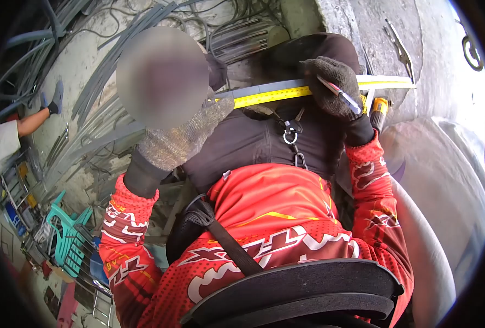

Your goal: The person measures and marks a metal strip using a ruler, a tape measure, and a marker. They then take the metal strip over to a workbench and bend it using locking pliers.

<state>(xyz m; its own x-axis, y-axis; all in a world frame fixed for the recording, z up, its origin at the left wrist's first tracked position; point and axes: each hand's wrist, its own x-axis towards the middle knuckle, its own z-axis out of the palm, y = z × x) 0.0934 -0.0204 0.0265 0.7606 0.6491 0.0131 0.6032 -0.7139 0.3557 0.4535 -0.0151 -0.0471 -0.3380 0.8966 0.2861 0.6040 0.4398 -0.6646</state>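
Head view. From my end I see a yellow tape measure lying along a grey strip, both spanning the wearer's lap from hand to hand. I judge this pairing sets the scale against the strip's edge. Gloved right hand: curled, pinching a slim white-and-red pen; it sits over the tape, which probably steadies the span. Gloved left hand: meets the tape opposite; blur hides part of it, so I cannot tell whether it grips. Appearance: tape bright, dark graduations, slightly bowed, washed out by glare beyond the right hand; strip dull, long, narrow.
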